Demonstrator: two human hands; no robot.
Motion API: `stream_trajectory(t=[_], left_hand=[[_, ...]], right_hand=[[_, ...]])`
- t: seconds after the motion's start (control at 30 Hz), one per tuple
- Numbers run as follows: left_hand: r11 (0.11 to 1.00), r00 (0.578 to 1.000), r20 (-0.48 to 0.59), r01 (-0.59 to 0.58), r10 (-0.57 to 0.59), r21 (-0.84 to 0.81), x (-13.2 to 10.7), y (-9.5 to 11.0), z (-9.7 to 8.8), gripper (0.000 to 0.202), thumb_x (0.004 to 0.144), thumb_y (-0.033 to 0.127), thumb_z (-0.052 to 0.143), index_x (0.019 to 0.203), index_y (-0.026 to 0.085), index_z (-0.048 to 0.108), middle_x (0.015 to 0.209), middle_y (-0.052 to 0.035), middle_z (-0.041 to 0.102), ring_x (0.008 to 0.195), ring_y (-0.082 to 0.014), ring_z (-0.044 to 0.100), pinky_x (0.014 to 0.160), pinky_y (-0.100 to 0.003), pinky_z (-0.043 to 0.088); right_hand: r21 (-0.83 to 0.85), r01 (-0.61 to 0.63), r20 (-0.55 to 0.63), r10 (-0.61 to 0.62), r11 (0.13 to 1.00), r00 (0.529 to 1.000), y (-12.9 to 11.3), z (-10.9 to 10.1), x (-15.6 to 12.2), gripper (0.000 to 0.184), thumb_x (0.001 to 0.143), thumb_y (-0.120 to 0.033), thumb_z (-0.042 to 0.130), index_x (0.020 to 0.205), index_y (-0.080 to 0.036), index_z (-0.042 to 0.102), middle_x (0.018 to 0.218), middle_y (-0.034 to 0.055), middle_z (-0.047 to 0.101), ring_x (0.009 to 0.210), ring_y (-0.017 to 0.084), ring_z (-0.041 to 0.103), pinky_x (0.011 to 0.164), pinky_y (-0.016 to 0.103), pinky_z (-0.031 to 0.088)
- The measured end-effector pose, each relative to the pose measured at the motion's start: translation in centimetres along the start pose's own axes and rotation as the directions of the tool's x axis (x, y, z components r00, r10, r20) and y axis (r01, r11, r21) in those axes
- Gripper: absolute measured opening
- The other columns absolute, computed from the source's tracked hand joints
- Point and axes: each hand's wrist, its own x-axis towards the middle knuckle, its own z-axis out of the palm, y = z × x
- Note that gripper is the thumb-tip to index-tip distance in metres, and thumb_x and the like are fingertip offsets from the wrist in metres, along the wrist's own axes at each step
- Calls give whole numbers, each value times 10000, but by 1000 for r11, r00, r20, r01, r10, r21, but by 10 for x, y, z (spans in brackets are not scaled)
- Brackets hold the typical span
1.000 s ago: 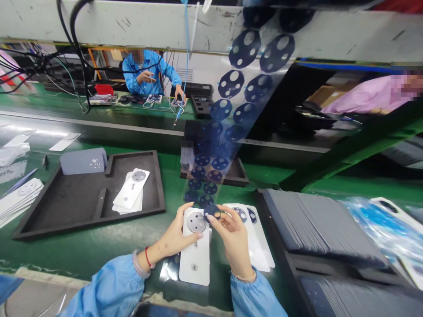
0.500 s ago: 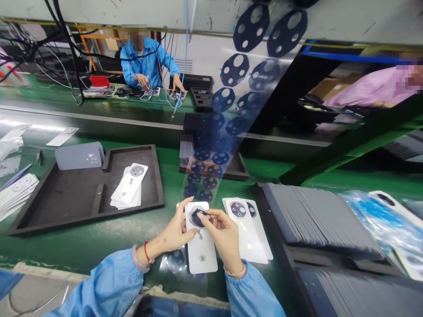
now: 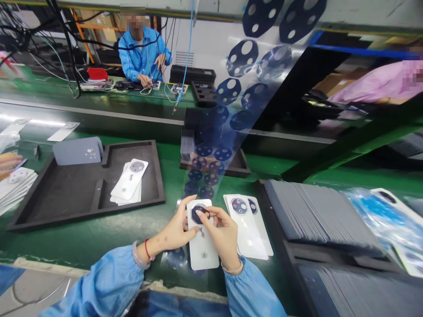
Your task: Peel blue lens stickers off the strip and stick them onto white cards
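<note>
A white phone back cover lies upright in front of me, its camera end pointing away. My left hand grips its left edge, thumb on the face and fingers along the side. A dark octagonal camera sticker with round holes sits over the camera area of the cover. My right hand has its thumb on this sticker, with the index finger at its right edge and the other fingers curled. Just right of that hand lie two overlapping white back covers with dark camera stickers.
A clear strip of dark stickers hangs down behind my hands. A black tray with white covers stands left; another tray holds rows of grey panels at right. A co-worker sits opposite; another person's hand shows at far left.
The dark sticker was tilted in my right fingers and now lies flatter over the camera area. Another person's hand has appeared at far left. The co-worker opposite has raised one hand.
</note>
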Motion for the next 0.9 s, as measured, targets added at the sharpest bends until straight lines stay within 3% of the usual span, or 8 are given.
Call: stream_trajectory(t=[0.27,0.9], left_hand=[[999,1000,2,8,-8,-44,1,1,2,830,815,326,698,1449,300,162,1196,-96,572,881,-155,633,680,-230,504],[999,1000,6,8,-8,-45,0,1,2,795,826,192,650,1441,275,154,1116,-81,584,882,-162,645,675,-229,515]], right_hand=[[-1,14,-8,-14,1000,1000,0,0,0,280,725,-455,759,837,-202,721,742,41,701,600,160,534,576,302,461],[-30,16,0,-16,999,1000,1,0,-1,262,725,-428,762,847,-200,723,718,27,678,593,152,496,595,301,443]])
